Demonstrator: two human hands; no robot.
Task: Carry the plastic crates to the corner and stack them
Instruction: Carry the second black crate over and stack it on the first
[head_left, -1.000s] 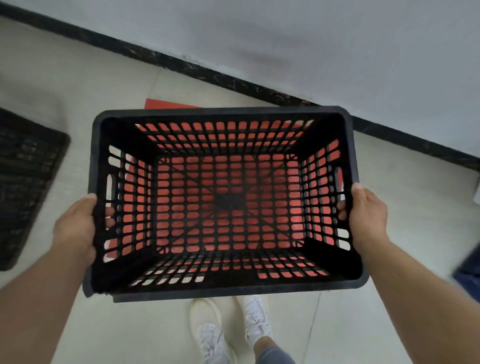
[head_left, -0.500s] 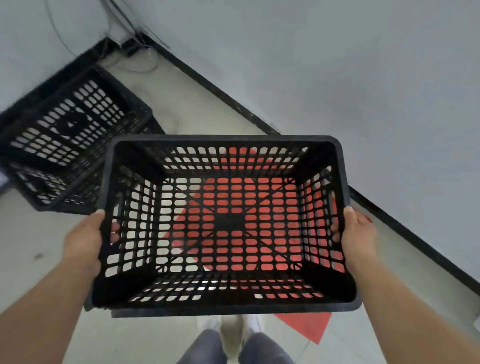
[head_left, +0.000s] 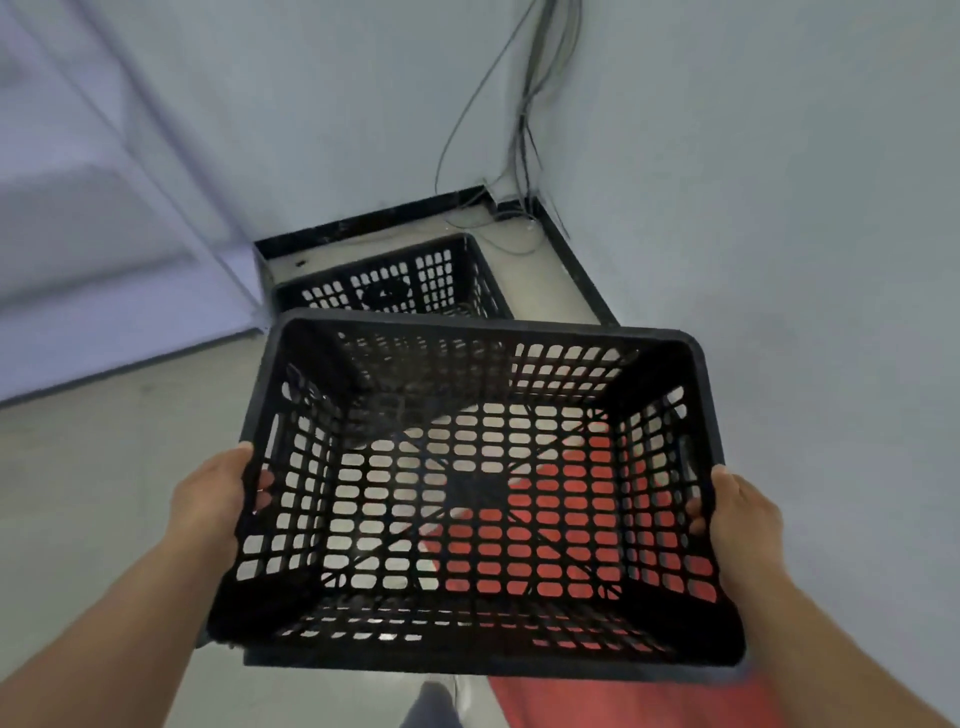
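Observation:
I carry an empty black plastic crate (head_left: 665, 343) with slotted walls in front of me, above the floor. My left hand (head_left: 210, 499) grips its left side, fingers through the handle slot. My right hand (head_left: 743, 514) grips the right side the same way. Ahead in the room's corner stands another black crate (head_left: 478, 270) on the floor, its near part hidden behind the carried crate's far rim.
Two pale walls meet at the corner with a black skirting strip (head_left: 363, 223). Loose cables (head_left: 524, 130) hang down the corner to the floor. A red mat (head_left: 623, 701) lies on the floor under the crate's right side. A pale door panel (head_left: 93, 234) is at left.
My view has swung left toward the corner. The crate on the floor has shifted from the left of the view to straight ahead. Both hands keep their grip on the carried crate.

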